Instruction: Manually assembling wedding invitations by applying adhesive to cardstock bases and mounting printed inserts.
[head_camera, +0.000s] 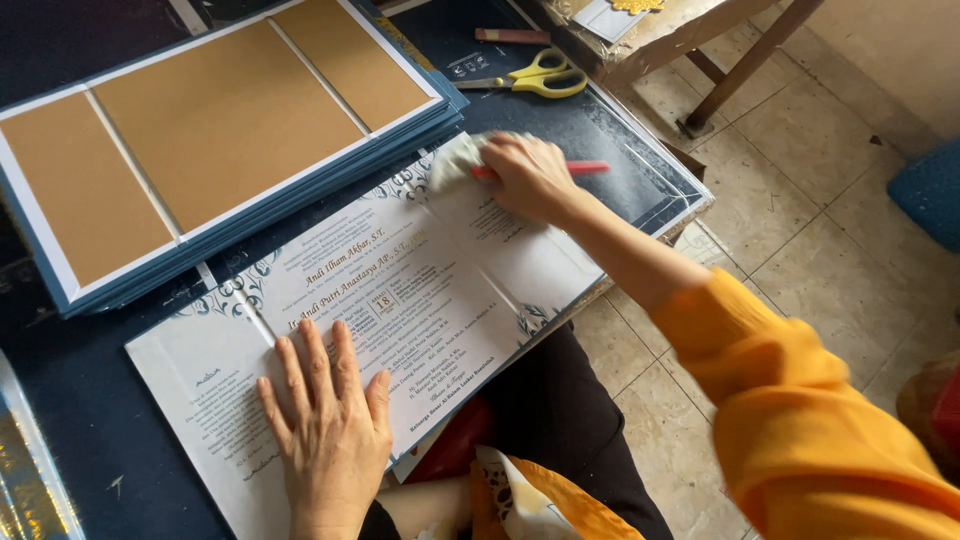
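Left hand (325, 425) lies flat, open, pinning the printed sheet (400, 300) at 6 o'clock; right hand (530, 175), its grip closed on a rag (455, 160) and red pen (580, 168), rubs at 12. Best kept flat, with even pressure.

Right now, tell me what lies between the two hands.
In the head view, only the printed white sheet spans the stretch between the left hand, flat on it, and the right hand.

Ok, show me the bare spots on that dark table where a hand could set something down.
Bare dark table lies left of the printed sheet, below the stack of blue-edged boards. A smaller bare patch sits between the yellow scissors and the right hand. The middle is crowded: the left hand presses the sheet, and the stack fills the upper left.
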